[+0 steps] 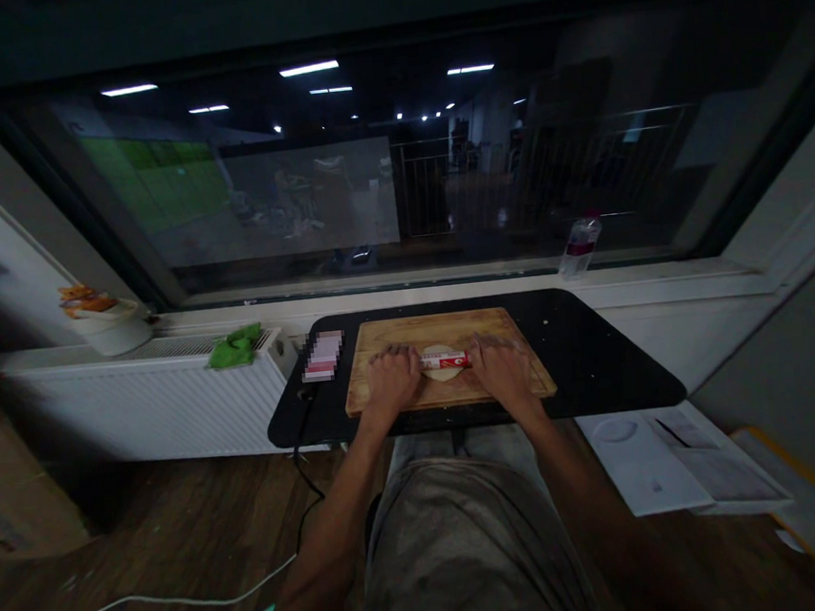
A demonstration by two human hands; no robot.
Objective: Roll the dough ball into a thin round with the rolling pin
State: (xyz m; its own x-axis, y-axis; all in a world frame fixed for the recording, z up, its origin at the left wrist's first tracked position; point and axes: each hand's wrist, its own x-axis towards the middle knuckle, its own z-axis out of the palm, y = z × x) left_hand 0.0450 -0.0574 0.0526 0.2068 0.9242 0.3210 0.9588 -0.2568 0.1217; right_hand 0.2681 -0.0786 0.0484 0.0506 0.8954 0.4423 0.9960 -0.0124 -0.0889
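Note:
A rolling pin [445, 360] with a red and white printed label lies crosswise over a small flat round of pale dough [443, 375]. The dough rests on a wooden board [452, 395]. My left hand [394, 374] is closed over the pin's left end, and my right hand [503, 367] is closed over its right end. Both ends are hidden under my fingers. The dough's edge shows between my hands, above and below the pin.
The board stands on a black table [600, 354]. A blurred-out phone-like rectangle [324, 356] and a black cable lie left of it. On the sill is a plastic bottle [581, 247]. A green cloth [235, 347] and a white tub [114, 329] sit on the radiator.

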